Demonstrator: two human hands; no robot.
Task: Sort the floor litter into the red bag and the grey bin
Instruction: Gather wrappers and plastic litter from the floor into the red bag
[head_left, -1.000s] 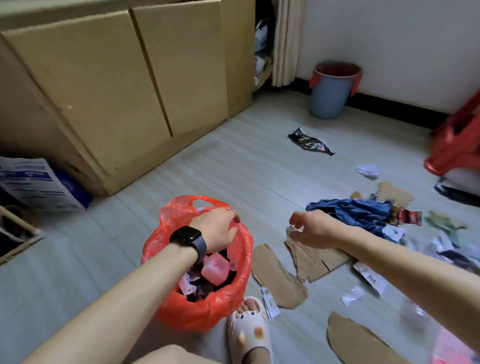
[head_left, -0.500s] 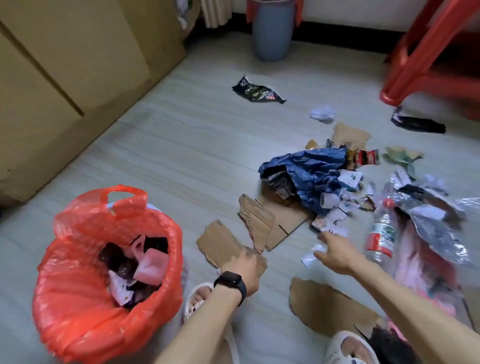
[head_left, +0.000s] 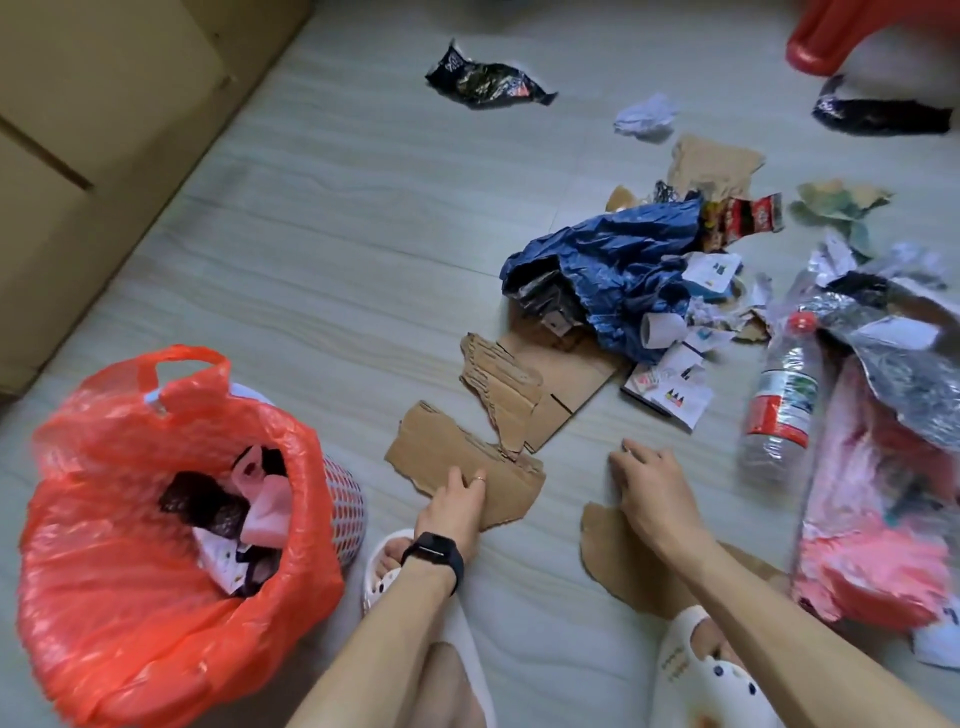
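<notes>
The red bag (head_left: 119, 561) stands open at lower left inside a white lattice basket (head_left: 345, 506), with pink and dark litter in it. My left hand (head_left: 457, 501) grips the near edge of a torn cardboard piece (head_left: 447, 452) just right of the bag. To its right, my right hand (head_left: 652, 486) is lowered onto the floor with bent fingertips, at the top of another cardboard piece (head_left: 613, 564); what lies under the palm is hidden. The grey bin is out of view.
Litter spreads right: folded cardboard (head_left: 550, 395), a crumpled blue bag (head_left: 618, 260), paper scraps (head_left: 670, 397), a plastic bottle (head_left: 782, 400), pink wrapping (head_left: 878, 540), black wrappers (head_left: 485, 78). Cabinet (head_left: 104, 104) at left, red stool (head_left: 852, 36) at far right. My slippered feet (head_left: 691, 670) are near.
The view dropped from the bag and bin to the litter. My left hand left the red bag's rim and took the cardboard edge. My right hand moved near, onto the floor.
</notes>
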